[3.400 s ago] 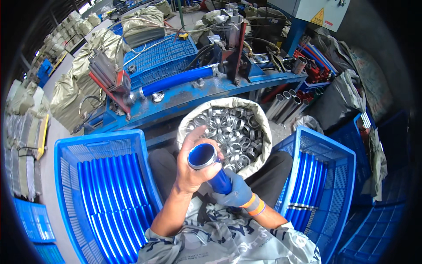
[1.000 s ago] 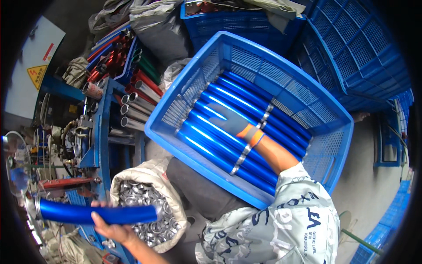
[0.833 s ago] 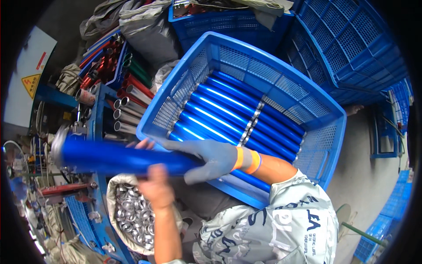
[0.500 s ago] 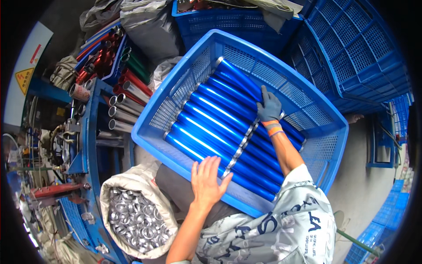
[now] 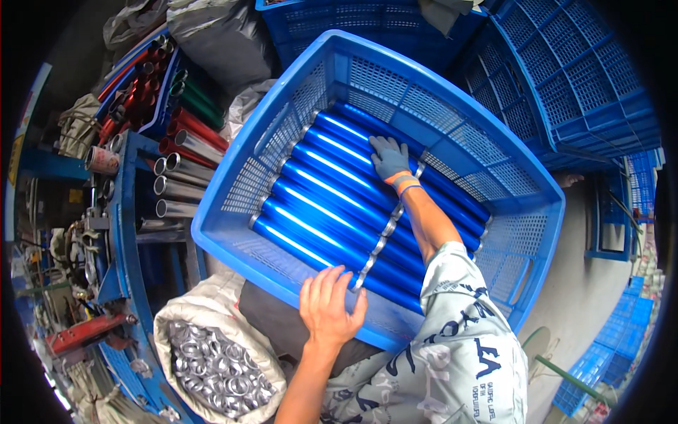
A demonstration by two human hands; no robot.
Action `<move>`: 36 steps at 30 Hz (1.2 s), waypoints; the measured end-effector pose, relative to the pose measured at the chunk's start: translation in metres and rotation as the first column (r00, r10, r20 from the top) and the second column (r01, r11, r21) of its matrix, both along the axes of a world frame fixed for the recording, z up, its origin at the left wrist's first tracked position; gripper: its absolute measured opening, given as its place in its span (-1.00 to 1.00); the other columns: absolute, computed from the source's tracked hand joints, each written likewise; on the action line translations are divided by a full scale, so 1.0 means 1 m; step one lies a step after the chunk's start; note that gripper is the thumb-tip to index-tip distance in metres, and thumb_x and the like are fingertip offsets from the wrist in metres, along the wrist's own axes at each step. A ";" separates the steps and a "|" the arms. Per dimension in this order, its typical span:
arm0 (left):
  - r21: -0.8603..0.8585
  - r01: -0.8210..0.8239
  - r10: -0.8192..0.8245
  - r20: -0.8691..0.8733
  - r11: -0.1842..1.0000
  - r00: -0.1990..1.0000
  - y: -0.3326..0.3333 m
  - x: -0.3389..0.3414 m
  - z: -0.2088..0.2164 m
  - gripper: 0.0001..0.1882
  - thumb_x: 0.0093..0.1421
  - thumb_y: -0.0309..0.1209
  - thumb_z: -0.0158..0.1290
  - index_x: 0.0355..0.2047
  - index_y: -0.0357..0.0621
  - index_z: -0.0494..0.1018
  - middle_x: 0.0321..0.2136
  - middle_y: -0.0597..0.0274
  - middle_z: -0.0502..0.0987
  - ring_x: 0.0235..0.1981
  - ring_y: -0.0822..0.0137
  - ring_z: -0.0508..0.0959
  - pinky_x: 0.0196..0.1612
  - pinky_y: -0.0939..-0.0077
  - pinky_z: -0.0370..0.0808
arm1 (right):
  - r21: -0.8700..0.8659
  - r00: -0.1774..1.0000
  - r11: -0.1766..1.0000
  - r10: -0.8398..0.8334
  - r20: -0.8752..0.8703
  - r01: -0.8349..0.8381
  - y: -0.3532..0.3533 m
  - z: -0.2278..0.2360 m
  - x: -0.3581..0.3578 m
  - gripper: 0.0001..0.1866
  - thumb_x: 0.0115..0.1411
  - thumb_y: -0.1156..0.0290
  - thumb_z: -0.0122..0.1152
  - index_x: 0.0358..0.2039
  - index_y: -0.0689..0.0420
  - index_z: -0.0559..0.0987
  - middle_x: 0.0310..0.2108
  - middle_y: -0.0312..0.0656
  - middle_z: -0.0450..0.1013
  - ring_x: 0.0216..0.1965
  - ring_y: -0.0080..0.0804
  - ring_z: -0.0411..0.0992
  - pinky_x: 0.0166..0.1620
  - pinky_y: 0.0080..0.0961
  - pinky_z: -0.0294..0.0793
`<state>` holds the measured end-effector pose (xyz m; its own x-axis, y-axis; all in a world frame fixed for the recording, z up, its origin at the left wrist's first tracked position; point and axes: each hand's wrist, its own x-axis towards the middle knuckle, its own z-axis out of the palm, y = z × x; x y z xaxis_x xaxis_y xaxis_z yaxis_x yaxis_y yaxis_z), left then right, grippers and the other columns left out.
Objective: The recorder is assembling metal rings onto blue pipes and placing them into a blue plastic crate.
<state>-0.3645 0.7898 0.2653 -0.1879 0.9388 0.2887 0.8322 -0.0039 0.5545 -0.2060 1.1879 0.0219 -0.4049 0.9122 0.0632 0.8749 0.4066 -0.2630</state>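
Shiny blue metal tubes (image 5: 318, 193) with silver ring ends lie side by side in two rows inside a large blue plastic basket (image 5: 251, 265). My right hand (image 5: 390, 159), in a grey glove with an orange cuff, lies palm down on the tubes of the far-left row, fingers spread and gripping nothing. At the near rim, my bare left hand (image 5: 328, 307) rests with its fingers extended, the tips close to the nearest tube. It holds nothing. My right forearm hides part of the nearer-right row.
A cloth sack of silver metal rings (image 5: 219, 367) stands at the near left. Silver tubes (image 5: 183, 184) and red tubes (image 5: 180, 124) poke out from a blue frame (image 5: 127, 205) on the left. Stacked blue crates (image 5: 565, 85) stand at the far right.
The far tube that sat raised and slanted under my right hand now lies down with the row. My right hand has shifted left; my left hand stays by the near rim.
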 end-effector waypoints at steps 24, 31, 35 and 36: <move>0.154 0.079 -0.098 0.118 0.985 0.988 -0.034 0.025 0.025 -0.49 0.14 -0.08 0.50 0.02 -0.07 0.73 0.00 0.13 0.79 0.07 0.00 0.75 0.24 -0.06 0.57 | -0.184 0.821 0.856 -0.516 -0.245 0.483 -0.070 -0.010 0.203 -0.67 0.50 0.11 0.24 -0.03 0.05 0.81 -0.28 -0.16 0.71 -0.24 -0.28 0.63 -0.16 0.00 0.66; 0.205 -0.272 0.178 0.385 0.940 0.906 -0.154 -0.026 0.029 -0.56 0.26 -0.31 0.45 0.10 -0.18 0.68 0.21 0.00 0.68 0.31 -0.09 0.61 0.43 -0.07 0.50 | -0.147 0.288 0.792 0.038 -0.957 -0.593 -0.278 0.266 -0.164 -0.56 0.66 0.35 0.20 0.40 0.29 0.66 0.33 -0.07 0.67 0.34 -0.28 0.60 0.47 -0.31 0.52; 0.298 -0.614 0.592 0.168 0.731 0.788 -0.303 -0.071 0.048 -0.50 0.21 -0.37 0.46 0.15 -0.20 0.67 0.20 -0.10 0.63 0.25 -0.13 0.60 0.38 -0.06 0.53 | -0.187 0.316 0.309 0.450 -0.835 -0.933 -0.436 0.332 -0.246 -0.35 0.51 0.23 0.44 0.49 0.28 0.56 0.43 0.11 0.56 0.45 -0.10 0.53 0.50 -0.22 0.49; 0.257 -0.778 0.745 0.231 0.573 0.625 -0.354 -0.086 0.028 -0.30 0.23 -0.37 0.45 0.36 -0.28 0.53 0.26 -0.14 0.57 0.25 -0.17 0.58 0.42 -0.07 0.48 | -0.106 0.246 0.253 0.622 -0.743 -0.962 -0.472 0.333 -0.269 -0.22 0.45 0.12 0.52 0.53 0.28 0.50 0.46 0.16 0.52 0.48 -0.01 0.51 0.50 -0.16 0.49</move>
